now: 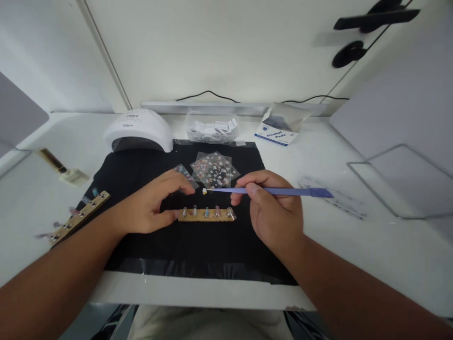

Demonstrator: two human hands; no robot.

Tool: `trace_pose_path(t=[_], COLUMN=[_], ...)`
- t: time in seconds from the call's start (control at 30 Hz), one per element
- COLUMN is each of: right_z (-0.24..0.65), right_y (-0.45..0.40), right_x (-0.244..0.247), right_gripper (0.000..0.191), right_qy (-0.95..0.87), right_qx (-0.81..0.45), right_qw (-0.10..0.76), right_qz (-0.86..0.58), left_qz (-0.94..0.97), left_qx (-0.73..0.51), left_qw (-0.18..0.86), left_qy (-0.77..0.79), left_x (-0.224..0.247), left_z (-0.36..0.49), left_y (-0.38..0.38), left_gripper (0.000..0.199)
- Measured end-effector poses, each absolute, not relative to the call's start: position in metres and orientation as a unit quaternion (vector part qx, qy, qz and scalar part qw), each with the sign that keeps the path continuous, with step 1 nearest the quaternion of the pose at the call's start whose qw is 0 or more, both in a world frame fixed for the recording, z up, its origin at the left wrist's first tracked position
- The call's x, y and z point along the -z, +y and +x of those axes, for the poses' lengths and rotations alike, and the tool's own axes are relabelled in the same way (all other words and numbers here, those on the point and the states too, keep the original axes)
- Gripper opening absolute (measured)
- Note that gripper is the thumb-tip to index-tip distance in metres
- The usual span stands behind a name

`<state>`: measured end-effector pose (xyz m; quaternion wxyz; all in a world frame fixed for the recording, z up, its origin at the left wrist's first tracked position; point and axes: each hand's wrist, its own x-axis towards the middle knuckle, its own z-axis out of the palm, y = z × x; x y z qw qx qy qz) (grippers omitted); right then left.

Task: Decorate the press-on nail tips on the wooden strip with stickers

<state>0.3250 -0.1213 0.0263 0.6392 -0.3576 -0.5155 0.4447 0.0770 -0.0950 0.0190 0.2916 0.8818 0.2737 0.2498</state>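
My right hand grips purple tweezers, held nearly level and pointing left. At their tip is a small white and yellow piece, likely a nail sticker. Below it lies a tan strip with several decorated false nails standing on it in a row. My left hand is open, its thumb at the strip's left end and its fingers arched near the tweezer tip. Just beyond both hands, clear sheets of small flower stickers overlap on the black mat.
A second strip of false nails and a polish bottle lie at left. Along the back stand a white nail lamp, a clear box of white packets and an alcohol pads box. A metal wire stand is at right.
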Motion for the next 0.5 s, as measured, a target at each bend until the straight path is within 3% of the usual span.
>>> trace_pose_path(t=[0.2,0.5], right_z=[0.3249,0.3242], right_y=[-0.1229,-0.1215], right_x=[-0.0269,-0.0247], right_gripper=[0.013,0.014], right_qy=[-0.521,-0.539], right_qx=[-0.441,-0.439], right_qw=[0.632,0.616], right_qz=[-0.365,-0.371], left_qz=[0.900,0.907], left_qx=[-0.145,-0.156], left_qw=[0.278,0.247], left_qy=[0.303,0.304], left_x=[-0.0215,-0.0179], left_z=[0.0858,0.0846], left_y=[-0.1011,-0.0979], left_gripper=[0.045,0.036])
